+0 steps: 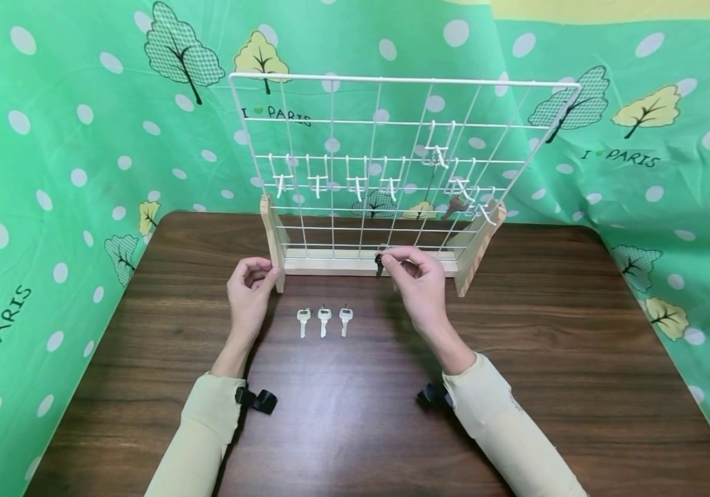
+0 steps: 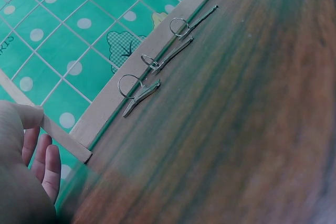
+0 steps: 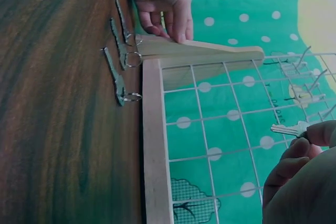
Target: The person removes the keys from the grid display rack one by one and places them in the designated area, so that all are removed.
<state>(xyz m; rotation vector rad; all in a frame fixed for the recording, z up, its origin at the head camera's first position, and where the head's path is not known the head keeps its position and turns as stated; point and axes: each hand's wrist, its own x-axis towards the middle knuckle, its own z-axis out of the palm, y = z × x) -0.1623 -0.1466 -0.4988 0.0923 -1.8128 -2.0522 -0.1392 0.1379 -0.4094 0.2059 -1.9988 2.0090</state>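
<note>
My right hand pinches a key between thumb and fingers, in front of the lower part of the white wire grid rack. At the rack's left end, my left hand grips the wooden side support, its thumb on the near face. Three keys with small metal rings lie in a row on the table between the hands. On the grid hang several white hooks, and a brownish key hangs at the right-hand ones.
The rack stands on a dark wooden table, with a wooden bar along its base and a second side support at the right. Behind it hangs a green cloth with dots and trees. Black wrist straps sit at both cuffs.
</note>
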